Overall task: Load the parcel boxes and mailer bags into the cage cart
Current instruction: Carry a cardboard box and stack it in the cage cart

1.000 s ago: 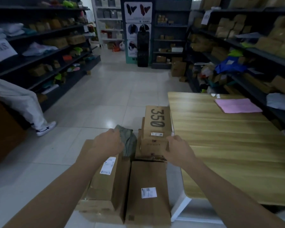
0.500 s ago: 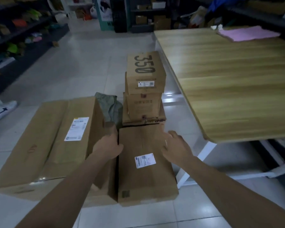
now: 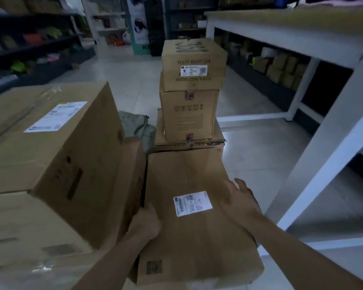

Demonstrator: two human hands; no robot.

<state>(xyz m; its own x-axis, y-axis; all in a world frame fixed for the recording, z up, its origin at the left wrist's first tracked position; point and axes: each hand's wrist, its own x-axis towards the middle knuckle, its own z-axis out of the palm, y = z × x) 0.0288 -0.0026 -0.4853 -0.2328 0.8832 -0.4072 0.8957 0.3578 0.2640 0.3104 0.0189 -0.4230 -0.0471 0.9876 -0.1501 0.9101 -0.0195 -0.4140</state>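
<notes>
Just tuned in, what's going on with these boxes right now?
A person is bent over a long flat parcel box on the floor. The left hand grips its left edge, in the gap beside a big labelled carton; the right hand lies open along its right edge. It looks like a lift is being set up, but the box is not yet raised. A stack of shoe boxes stands behind it, beside a white-framed table. No cage cart is in view.

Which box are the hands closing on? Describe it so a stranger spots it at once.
Start at the white-legged wooden table on the right; on the floor beside it lie cardboard parcels. The one meant is the long flat box nearest the camera, left hand and right hand at its edges. Unlike its neighbours, it is low, with one small white label on top.
</notes>
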